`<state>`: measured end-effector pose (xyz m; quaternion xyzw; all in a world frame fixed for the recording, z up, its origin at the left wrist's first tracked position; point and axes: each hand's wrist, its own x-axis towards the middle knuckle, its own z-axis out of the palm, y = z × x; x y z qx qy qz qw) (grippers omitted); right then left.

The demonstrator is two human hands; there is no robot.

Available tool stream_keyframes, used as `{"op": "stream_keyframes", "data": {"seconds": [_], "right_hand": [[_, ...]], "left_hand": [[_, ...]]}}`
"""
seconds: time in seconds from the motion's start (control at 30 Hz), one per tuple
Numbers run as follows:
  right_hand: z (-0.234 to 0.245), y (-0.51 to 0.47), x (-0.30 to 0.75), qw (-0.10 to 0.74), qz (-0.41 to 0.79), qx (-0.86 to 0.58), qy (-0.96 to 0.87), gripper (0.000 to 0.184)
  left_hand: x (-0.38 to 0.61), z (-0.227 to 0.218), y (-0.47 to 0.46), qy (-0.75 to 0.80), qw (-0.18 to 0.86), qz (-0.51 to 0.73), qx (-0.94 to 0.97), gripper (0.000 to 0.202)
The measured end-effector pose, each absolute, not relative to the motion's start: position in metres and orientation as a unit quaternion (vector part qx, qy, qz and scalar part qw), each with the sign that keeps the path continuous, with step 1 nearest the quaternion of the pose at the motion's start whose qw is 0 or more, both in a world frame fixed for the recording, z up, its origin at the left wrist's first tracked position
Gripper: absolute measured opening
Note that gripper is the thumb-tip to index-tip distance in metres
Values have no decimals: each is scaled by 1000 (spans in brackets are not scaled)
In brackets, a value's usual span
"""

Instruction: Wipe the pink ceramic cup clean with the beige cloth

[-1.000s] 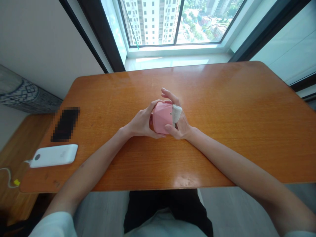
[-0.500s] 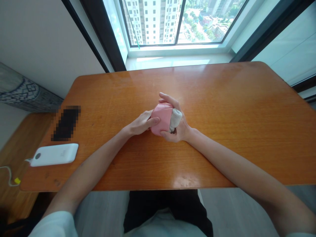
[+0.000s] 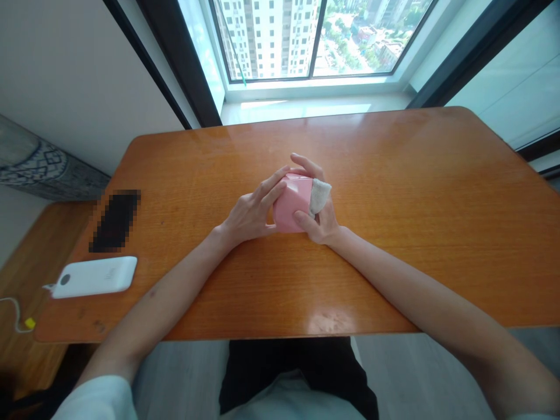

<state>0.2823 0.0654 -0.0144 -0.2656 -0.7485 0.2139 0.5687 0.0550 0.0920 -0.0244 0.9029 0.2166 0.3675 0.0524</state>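
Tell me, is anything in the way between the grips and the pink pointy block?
Nothing stands between the left grip and the pink faceted block; its fingers touch it directly. At the right grip, a white terry cloth lies between the hand and the block's end, though that thumb touches the block.

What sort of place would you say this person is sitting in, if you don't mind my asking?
Most likely a room in a high-rise apartment: a large window looks down from height past tower blocks and streets, and a varnished wooden table stands in front of it.
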Motion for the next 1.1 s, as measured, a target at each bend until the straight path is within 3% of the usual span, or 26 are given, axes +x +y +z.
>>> {"op": "stream_keyframes", "data": {"seconds": [0.1,0.23,0.37,0.83,1.1], "right_hand": [[-11,64,282,565,217,-259,-752,76],[-8,63,281,565,221,-245,-756,70],[-9,62,281,560,204,-237,-767,67],[-18,66,282,523,203,-226,-796,81],[-18,64,282,520,198,-225,-800,82]], "left_hand": [[59,-25,89,212,-18,403,890,95],[59,-20,86,190,-12,439,878,96],[57,-15,85,192,76,430,879,103],[60,-5,83,196,303,391,846,129],[64,-6,80,214,500,347,764,108]]}}
